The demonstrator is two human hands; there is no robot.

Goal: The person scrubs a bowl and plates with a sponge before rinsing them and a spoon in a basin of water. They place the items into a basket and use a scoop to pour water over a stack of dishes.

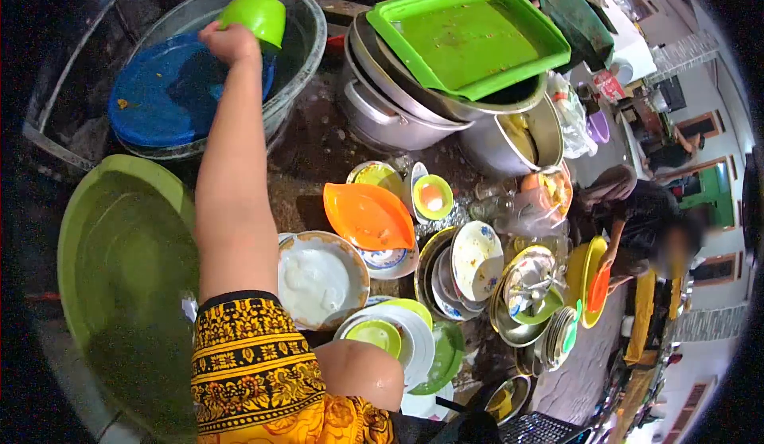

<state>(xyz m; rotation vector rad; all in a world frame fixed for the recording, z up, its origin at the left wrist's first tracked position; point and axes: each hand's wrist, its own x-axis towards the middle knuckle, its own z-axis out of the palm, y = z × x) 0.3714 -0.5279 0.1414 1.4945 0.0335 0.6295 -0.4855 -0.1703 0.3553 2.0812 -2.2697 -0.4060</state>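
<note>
My right hand (231,44), at the end of a bare forearm, is closed on the edge of a light green dipper (259,18). It holds the dipper over a large grey tub (309,54), where a blue basin (155,98) sits. Nearer the picture's left edge is a big green basin (131,237) of cloudy water, beside my forearm. Right of the forearm stands a white bowl with a brown patterned rim (314,281); an orange leaf-shaped dish (368,215) rests on other dishes. My left hand does not show.
A green tray (477,38) lies on stacked metal pots (382,118). Several piles of plates (477,261) and glasses (497,205) cover the wet floor. At the right, a person (645,221) holds an orange item by a yellow basin (589,265). My knee (362,372) shows at the bottom.
</note>
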